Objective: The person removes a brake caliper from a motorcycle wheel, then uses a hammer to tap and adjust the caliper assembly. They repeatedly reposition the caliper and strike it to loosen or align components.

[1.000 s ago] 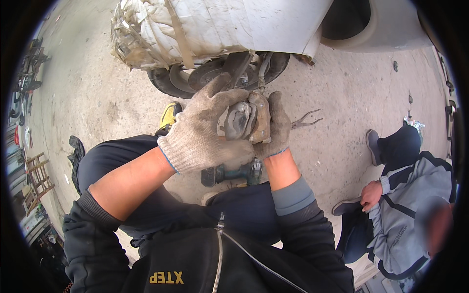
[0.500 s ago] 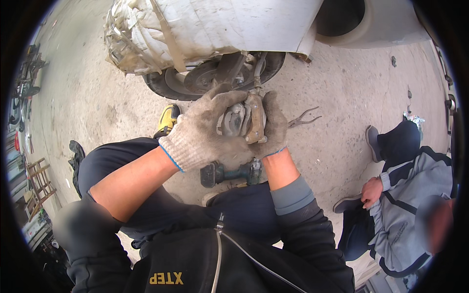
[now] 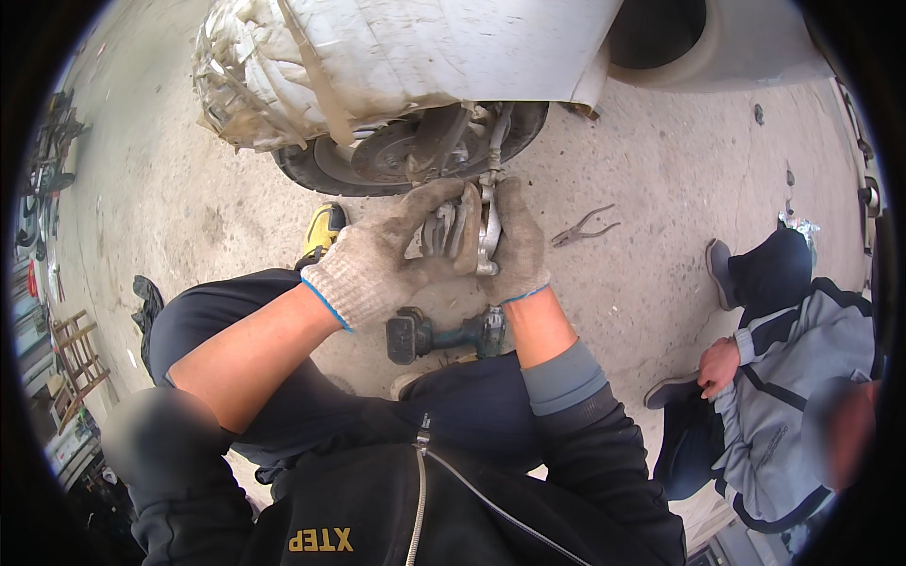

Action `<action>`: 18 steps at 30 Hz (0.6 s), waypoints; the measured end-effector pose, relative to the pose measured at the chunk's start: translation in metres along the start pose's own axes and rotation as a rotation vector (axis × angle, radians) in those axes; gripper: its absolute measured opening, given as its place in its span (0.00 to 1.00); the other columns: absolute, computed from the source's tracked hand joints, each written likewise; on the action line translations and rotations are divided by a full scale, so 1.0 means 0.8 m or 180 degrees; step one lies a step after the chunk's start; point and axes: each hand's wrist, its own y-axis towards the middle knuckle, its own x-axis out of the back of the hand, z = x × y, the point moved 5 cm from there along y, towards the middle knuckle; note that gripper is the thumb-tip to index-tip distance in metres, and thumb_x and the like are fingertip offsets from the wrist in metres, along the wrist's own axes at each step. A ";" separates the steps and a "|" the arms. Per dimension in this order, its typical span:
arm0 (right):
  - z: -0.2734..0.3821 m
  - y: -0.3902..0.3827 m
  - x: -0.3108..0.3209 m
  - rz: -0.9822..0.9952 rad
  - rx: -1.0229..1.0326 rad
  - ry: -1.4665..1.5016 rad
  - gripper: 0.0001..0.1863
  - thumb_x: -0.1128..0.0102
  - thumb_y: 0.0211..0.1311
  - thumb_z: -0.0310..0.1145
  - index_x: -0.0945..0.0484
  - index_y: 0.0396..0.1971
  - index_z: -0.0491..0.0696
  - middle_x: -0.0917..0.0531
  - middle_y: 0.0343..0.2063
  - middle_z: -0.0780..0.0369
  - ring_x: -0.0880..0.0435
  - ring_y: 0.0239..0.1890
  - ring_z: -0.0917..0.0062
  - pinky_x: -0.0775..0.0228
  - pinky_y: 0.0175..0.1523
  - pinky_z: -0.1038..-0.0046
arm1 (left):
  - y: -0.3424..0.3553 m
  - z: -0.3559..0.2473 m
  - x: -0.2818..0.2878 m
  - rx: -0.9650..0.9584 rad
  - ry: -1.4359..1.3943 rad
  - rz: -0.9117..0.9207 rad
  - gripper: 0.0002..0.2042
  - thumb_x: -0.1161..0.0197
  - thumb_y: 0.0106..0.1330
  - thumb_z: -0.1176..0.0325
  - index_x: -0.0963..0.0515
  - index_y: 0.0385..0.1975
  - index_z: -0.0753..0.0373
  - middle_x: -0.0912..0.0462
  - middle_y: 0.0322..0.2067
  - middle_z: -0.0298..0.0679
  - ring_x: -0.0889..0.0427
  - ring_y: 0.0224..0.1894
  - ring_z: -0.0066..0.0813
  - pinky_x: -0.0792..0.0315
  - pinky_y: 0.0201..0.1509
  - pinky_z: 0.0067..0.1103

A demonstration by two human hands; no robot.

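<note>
Both my hands wear dirty off-white knit gloves with blue cuffs. Between them is a worn metal brake caliper (image 3: 465, 236), just in front of the wheel (image 3: 300, 168). My left hand (image 3: 382, 243) grips its left side, thumb and fingers curled around it. My right hand (image 3: 519, 243) presses against its right side, where a bright metal edge shows; its fingertips are partly hidden. A rod or hose (image 3: 497, 141) runs from the wheel area down to the top of the caliper. The brake disc (image 3: 382, 158) shows inside the wheel, beyond my hands.
Pliers (image 3: 587, 229) lie spread on the concrete, right of my right hand. A cordless power tool (image 3: 448, 336) rests below my hands, near my legs. White bodywork (image 3: 453, 52) wrapped in torn plastic overhangs the wheel. Another person (image 3: 793, 396) crouches at the right. A yellow-black shoe (image 3: 325, 229) is at left.
The caliper has turned between my hands, showing a narrower side with bright metal on the right. My right hand has shifted slightly left and rotated, uncovering more of the pliers.
</note>
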 end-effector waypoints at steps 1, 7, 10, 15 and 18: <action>0.001 0.001 -0.001 0.0017 0.0045 -0.0100 0.26 0.46 0.84 0.55 0.23 0.59 0.46 0.13 0.42 0.64 0.11 0.37 0.79 0.14 0.42 0.73 | 0.000 0.001 0.000 0.0050 -0.0020 0.0031 0.41 0.26 0.65 0.76 0.38 0.79 0.61 0.27 0.73 0.49 0.29 0.76 0.39 0.33 0.80 0.34; 0.002 0.005 0.001 -0.0041 0.0262 -0.0714 0.25 0.50 0.85 0.55 0.22 0.59 0.48 0.12 0.49 0.61 0.11 0.48 0.75 0.15 0.54 0.69 | 0.003 0.011 0.001 0.0049 0.0117 0.0051 0.40 0.28 0.68 0.74 0.39 0.79 0.61 0.28 0.73 0.52 0.30 0.77 0.44 0.35 0.80 0.35; 0.003 0.004 0.001 0.0009 0.0328 -0.0894 0.26 0.51 0.86 0.55 0.22 0.60 0.47 0.13 0.50 0.61 0.11 0.49 0.76 0.15 0.54 0.69 | 0.003 0.013 0.000 -0.0067 0.0206 0.0003 0.37 0.32 0.70 0.71 0.39 0.79 0.58 0.27 0.71 0.57 0.29 0.75 0.54 0.32 0.77 0.38; 0.010 0.003 -0.001 -0.0147 0.0424 -0.1330 0.26 0.53 0.87 0.54 0.23 0.61 0.46 0.14 0.51 0.61 0.12 0.49 0.76 0.15 0.55 0.69 | 0.002 0.011 0.003 -0.0086 0.0489 -0.0045 0.37 0.33 0.70 0.72 0.39 0.79 0.58 0.28 0.72 0.56 0.29 0.76 0.54 0.33 0.78 0.38; 0.011 0.002 -0.005 -0.0145 0.0406 -0.1348 0.26 0.52 0.87 0.54 0.23 0.62 0.45 0.14 0.51 0.60 0.12 0.50 0.75 0.15 0.55 0.69 | 0.001 0.006 0.004 -0.0232 0.0457 -0.0022 0.37 0.33 0.70 0.72 0.39 0.79 0.58 0.28 0.72 0.56 0.29 0.76 0.53 0.32 0.77 0.38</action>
